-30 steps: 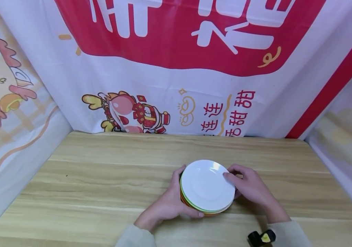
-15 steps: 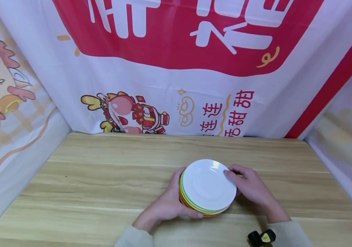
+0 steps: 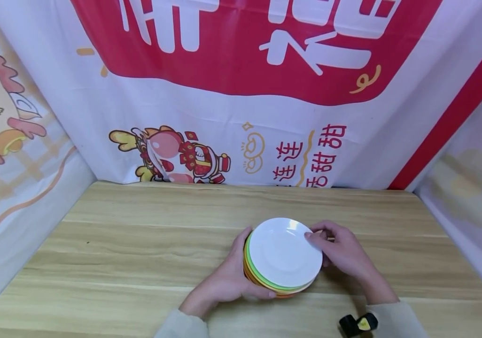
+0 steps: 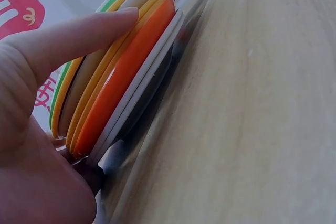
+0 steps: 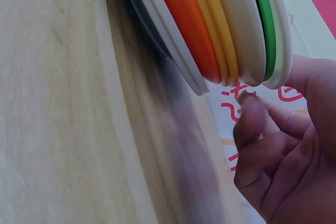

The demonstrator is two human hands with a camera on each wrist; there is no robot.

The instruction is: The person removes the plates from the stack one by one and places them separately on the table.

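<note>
A stack of small round plates is held a little over the table. On top lies a white plate [image 3: 285, 252], covering most of those below. Under it show a green plate [image 5: 262, 24], a cream one, yellow-orange ones, an orange plate [image 4: 128, 77] and white ones at the bottom. My left hand [image 3: 232, 277] grips the stack from the left side, its thumb [image 4: 89, 32] lying along the plate edges. At the right rim, my right hand [image 3: 342, 249] pinches the white plate, thumb over its face and the other fingers [image 5: 257, 124] curled below the rim.
The wooden table [image 3: 139, 253] spreads out around both hands. A printed red and white cloth [image 3: 232, 108] hangs along its back edge, with more cloth at both sides. A black strapped device [image 3: 358, 324] sits at the right wrist.
More of the coloured edges show at the stack's left side than a second ago. The fingers of my right hand have shifted slightly at the rim.
</note>
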